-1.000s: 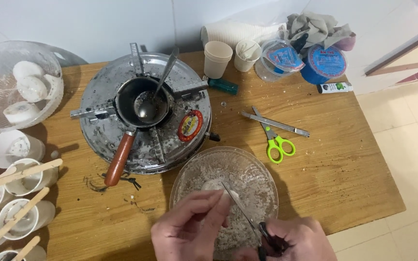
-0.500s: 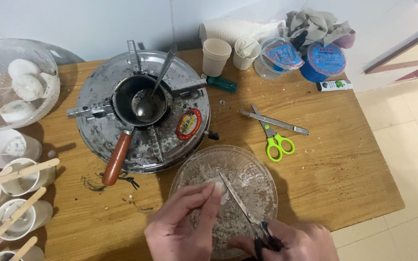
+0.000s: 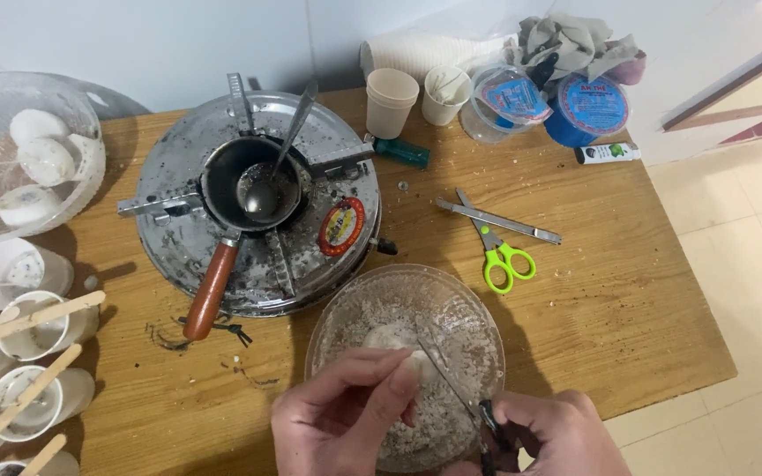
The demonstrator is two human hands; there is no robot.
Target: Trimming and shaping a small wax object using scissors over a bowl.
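Note:
My left hand [image 3: 346, 414] pinches a small white lump [image 3: 420, 363] over a clear glass bowl [image 3: 451, 295] holding white crumbly flakes. My right hand [image 3: 557, 436] grips a dark-handled blade [image 3: 447, 379] whose thin metal tip lies against the lump. Both hands are at the near table edge, above the bowl. Behind the bowl stands a round metal stove [image 3: 178, 163] carrying a small black pot [image 3: 218, 181] with a wooden handle and a metal ladle [image 3: 266, 189] resting in it.
Green-handled scissors [image 3: 500, 256] and a metal strip [image 3: 497, 220] lie right of the stove. Paper cups [image 3: 392, 101], lidded tubs [image 3: 509, 97], cloth and a teal lighter [image 3: 403, 152] sit at the back. At left: a glass bowl [image 3: 63, 189] of white pieces, cups with wooden sticks [image 3: 28, 322].
The camera view has shifted slightly. My left hand's fingers have closed more around the white lump, and the blade in my right hand has shifted a little against it.

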